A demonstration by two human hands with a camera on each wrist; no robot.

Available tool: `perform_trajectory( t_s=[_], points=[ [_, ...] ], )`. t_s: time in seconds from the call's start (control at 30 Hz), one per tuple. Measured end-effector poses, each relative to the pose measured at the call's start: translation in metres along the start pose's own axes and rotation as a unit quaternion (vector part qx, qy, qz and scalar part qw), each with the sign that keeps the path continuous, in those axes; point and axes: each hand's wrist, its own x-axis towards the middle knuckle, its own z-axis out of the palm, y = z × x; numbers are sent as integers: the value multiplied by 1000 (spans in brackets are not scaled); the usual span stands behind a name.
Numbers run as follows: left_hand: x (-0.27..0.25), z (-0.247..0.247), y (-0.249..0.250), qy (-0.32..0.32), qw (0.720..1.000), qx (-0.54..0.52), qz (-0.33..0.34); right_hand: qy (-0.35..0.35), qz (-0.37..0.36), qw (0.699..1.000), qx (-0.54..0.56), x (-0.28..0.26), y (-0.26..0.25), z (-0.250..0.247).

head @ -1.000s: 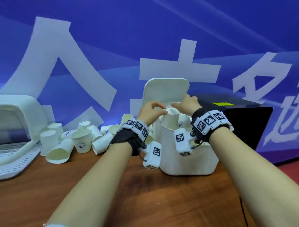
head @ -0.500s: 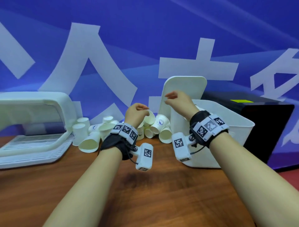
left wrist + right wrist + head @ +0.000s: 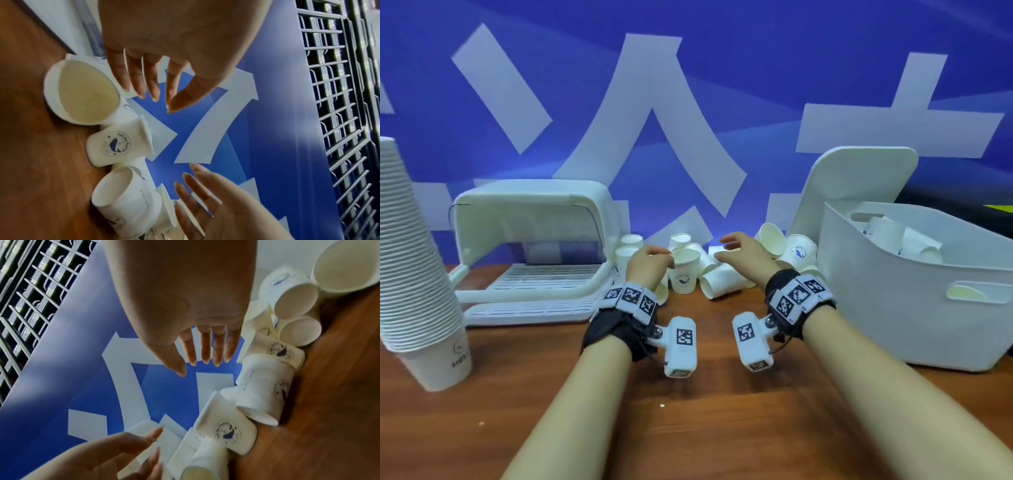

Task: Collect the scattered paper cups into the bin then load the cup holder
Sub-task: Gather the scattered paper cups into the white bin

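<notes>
A heap of scattered paper cups (image 3: 709, 270) lies on the wooden table (image 3: 722, 411) against the blue backdrop, between the cup holder (image 3: 534, 246) and the white bin (image 3: 914, 294), which already holds what look like several cups. The left hand (image 3: 649, 265) and right hand (image 3: 744, 255) hover over the heap, fingers spread and relaxed, holding nothing.

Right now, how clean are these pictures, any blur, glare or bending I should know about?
Head view: evenly lit, slight softness, and wide-angle bending tilts the tall cup stack and the bin outward. Left wrist view: left hand close and shadowed, cup logo legible. Right wrist view: right hand dim, the lower cups smeared, ceiling lights bright but not glaring.
</notes>
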Motion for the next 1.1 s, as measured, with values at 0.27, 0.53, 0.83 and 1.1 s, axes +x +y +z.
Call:
perform_trajectory(
  t_s=[0.27,0.53,0.83,1.1],
  points=[
    [18,-10,-30,-15,995,69,-65,6,-43,999,-24,16,13,71],
    [26,-16,-35,-35,987,-62,-147,42,-35,983,-177,35,16,88],
    [23,-14,-47,67,994,-71,-45,52,-82,975,-198,24,14,63],
    [-3,-4,-11,119,990,-1,79,130,-78,984,-94,-3,6,16]
  ],
)
